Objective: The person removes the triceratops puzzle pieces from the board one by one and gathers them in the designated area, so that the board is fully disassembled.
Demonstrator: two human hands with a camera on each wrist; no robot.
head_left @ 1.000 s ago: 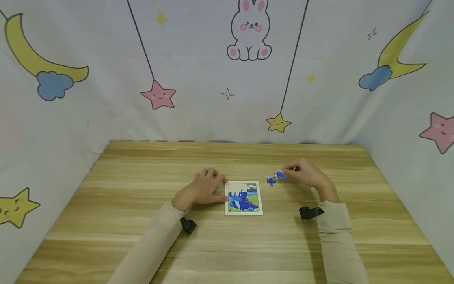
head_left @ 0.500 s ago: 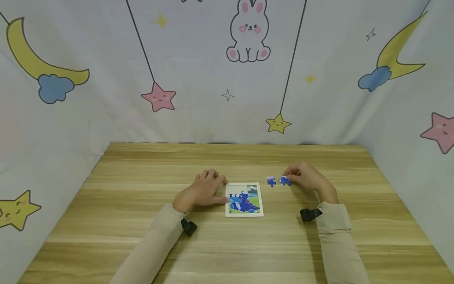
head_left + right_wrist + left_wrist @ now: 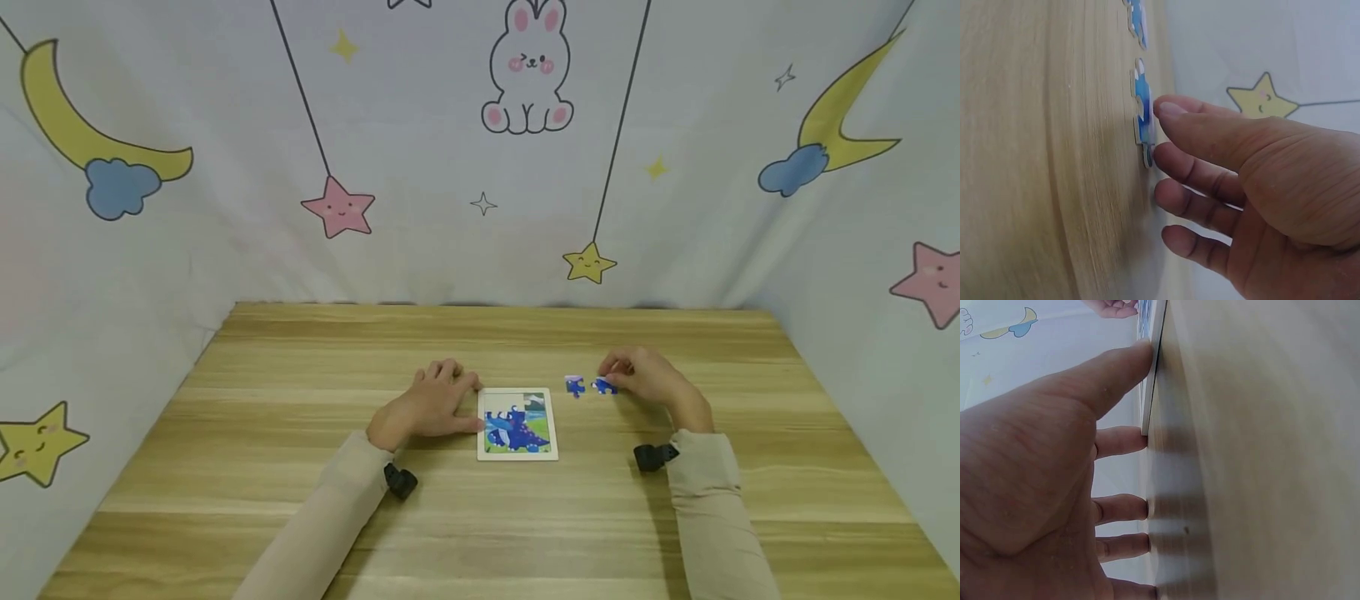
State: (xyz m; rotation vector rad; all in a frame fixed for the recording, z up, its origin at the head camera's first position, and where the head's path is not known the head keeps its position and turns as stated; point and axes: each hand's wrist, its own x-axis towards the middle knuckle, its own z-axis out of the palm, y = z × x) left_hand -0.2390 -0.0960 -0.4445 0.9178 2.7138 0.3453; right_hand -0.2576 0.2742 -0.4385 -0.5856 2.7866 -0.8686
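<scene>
Fingers spread, the left hand (image 3: pixel 433 403) is touching the puzzle board (image 3: pixel 517 457); the right hand (image 3: pixel 648 375), loosely bent and empty, is hovering by a puzzle piece (image 3: pixel 1141 92).

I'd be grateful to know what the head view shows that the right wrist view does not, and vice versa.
Only the head view shows the left hand touching the framed dinosaur puzzle, and the rabbit print.

Only the right wrist view shows the right hand from its palm side.

Both show that hand, the jigsaw piece by its fingertips, a second loose piece, the wooden table and a yellow smiling star print.
</scene>
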